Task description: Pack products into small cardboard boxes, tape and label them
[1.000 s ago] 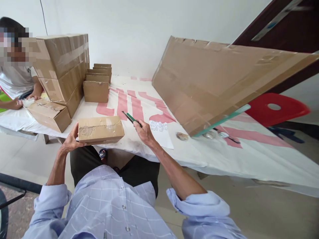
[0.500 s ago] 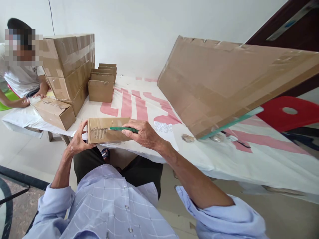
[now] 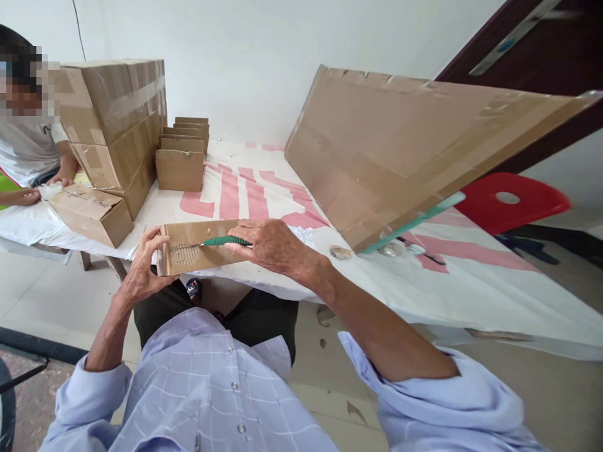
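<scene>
At the table's front edge lies a small cardboard box (image 3: 207, 256), with a patch of thin dark comb-like lines on its left part; I cannot tell whether they are marks or fine objects. My left hand (image 3: 144, 270) grips the box's left end, thumb on the near side and fingers at the far corner. In my right hand (image 3: 271, 248) is a slim tool with a ribbed green handle (image 3: 226, 240) and a thin metal shaft. Its shaft points left, over the dark lines. My right fingers are closed round the handle and cover its rear end.
Taped cartons (image 3: 108, 107) are stacked at the left, with a smaller carton (image 3: 92, 213) before them. Cardboard pieces (image 3: 179, 169) stand behind. A big cardboard panel (image 3: 386, 150) leans at the right near a tape roll (image 3: 340, 252) and red chair (image 3: 513, 204). A co-worker (image 3: 28, 150) sits left.
The view has shifted slightly, so the surroundings appear further left. The box's right end is tilted up a little more, and my right hand now covers more of it. Both hands keep their holds.
</scene>
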### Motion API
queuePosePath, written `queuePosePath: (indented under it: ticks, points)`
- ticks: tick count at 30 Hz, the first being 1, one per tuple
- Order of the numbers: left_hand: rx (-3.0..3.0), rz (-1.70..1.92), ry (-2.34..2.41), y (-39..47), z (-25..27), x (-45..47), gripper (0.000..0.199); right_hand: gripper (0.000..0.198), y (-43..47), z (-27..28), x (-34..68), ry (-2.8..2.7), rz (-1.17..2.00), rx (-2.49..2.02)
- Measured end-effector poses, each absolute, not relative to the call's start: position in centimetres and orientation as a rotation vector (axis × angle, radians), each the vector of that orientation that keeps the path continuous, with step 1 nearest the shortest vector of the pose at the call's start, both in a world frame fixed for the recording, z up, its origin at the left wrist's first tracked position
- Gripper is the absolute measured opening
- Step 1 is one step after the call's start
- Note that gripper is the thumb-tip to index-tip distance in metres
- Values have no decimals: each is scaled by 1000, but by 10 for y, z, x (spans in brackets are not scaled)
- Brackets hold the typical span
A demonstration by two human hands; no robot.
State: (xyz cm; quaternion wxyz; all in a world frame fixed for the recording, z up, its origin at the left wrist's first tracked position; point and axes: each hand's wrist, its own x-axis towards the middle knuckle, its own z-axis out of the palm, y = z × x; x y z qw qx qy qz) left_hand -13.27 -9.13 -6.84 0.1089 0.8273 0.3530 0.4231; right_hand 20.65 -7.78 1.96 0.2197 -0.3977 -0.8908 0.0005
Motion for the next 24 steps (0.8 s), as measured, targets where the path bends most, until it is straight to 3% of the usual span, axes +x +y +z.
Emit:
queuePosePath:
  ticks: [4, 24]
  points:
    - [2532, 1191, 1046, -94, -63, -128, 70, 46, -85, 22, 216, -2450, -142, -1237]
    - [2635, 1033, 1036, -98, -45, -108, 62, 38, -103, 19, 248, -2455, -208, -1407]
